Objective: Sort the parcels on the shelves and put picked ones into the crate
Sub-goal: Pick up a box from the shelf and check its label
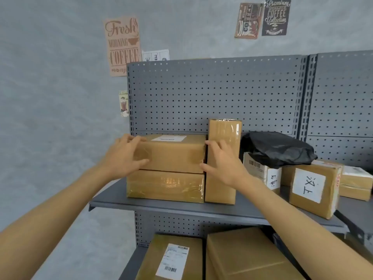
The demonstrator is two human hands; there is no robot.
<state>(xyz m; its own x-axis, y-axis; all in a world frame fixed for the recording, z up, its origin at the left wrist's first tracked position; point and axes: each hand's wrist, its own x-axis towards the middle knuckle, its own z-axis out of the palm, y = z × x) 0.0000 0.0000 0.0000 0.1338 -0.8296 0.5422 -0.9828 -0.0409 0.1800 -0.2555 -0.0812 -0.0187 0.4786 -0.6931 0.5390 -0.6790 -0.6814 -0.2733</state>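
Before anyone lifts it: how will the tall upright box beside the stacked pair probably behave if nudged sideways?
The tall upright box stands on a narrow end, so it probably tips easily. Its glossy tape may feel slippery. The stacked pair on its left would likely stop it falling that way.

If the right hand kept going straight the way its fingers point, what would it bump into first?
The right hand already lies against the tall upright box, fingers pointing up and back. Past it, the pegboard back panel probably comes next, though depth is hard to judge.

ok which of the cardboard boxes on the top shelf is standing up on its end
The tall narrow box just right of the two stacked boxes, behind the right hand. It stands upright on its short end; the others lie flat.
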